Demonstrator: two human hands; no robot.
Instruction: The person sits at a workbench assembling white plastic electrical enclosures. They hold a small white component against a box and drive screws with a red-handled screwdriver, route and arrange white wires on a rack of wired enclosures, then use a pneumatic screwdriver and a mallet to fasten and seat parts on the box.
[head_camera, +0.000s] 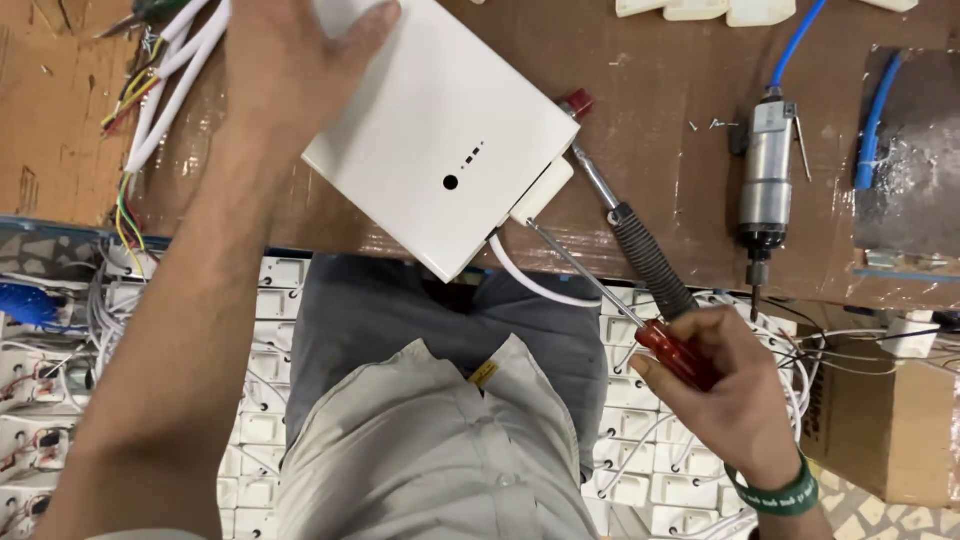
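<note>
Brown, scuffed workbench (660, 60) fills my view, and a white plastic box (440, 140) lies flat at its near edge, one corner overhanging toward me. My left hand (290, 60) presses open-palmed on the box's far-left corner, holding nothing. Well to the right of the box, a pneumatic driver (765, 185) with a blue hose (795, 40) rests on the bench. Just right of the box lies a black-gripped tool (640, 245). My right hand (725, 395) is wrapped around a red-handled screwdriver (610, 300), whose tip meets the box's near-right side beside a white cable (530, 285).
</note>
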